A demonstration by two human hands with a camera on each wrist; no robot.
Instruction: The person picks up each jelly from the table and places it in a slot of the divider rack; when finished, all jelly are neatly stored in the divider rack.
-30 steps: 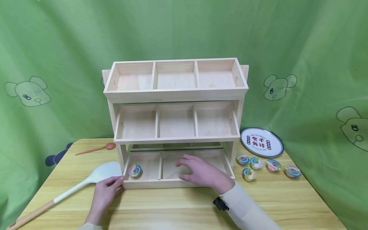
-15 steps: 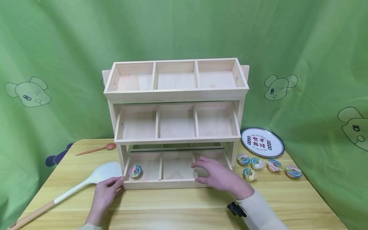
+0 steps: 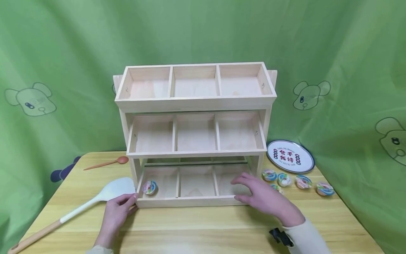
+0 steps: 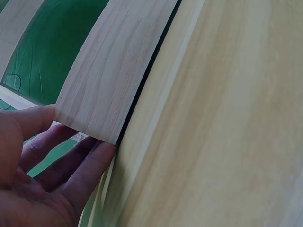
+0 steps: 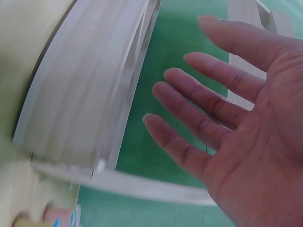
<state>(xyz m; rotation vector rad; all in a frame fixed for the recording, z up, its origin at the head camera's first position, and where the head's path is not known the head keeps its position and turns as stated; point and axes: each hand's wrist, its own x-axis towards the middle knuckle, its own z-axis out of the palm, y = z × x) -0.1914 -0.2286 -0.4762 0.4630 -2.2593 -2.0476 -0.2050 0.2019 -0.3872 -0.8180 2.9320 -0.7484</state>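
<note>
Loads of room up front, kinda tight at both ends of the bottom tray
So the table (image 3: 190, 231) in front of the wooden rack (image 3: 195, 105) is bare between the forearms, easy to slide a hand across. The bottom tray (image 3: 188, 202) can be reached over its low front board, mid compartment's wide open, but two dividers (image 3: 216, 181) block going straight sideways down inside it. A little cup (image 3: 149, 187) takes up some of the left compartment. Left end's boxed in by the left hand (image 3: 115, 214) on the corner plus the spatula (image 3: 109, 192) just beside it. Right hand (image 3: 264, 197) is in front of the right compartment, with more cups (image 3: 303, 182) and a plate (image 3: 290, 157) crowding that side. Middle tray (image 3: 196, 154) limits coming in from above at the back.
</note>
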